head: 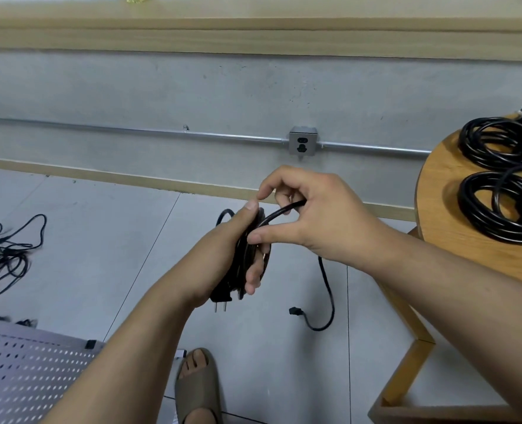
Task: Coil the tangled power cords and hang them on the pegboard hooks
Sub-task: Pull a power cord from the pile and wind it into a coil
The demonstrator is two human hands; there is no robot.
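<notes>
Left hand (223, 255) grips the cord coil (240, 264), right hand (321, 215) pinches its strand (272, 216); wooden table (437, 209) edge right of the fingers (253, 272).

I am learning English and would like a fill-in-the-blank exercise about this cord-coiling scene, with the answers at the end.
1. The left hand grips the cord coil, whose two-pronged ____ hangs below the palm.
2. The right hand holds a loose strand leading into that coil; the cord is ____ in colour.
3. Other finished coils rest on a round ____ table.
4. A tangle of cords lies to the person's ____.

Answers: plug; black; wooden; left
</notes>
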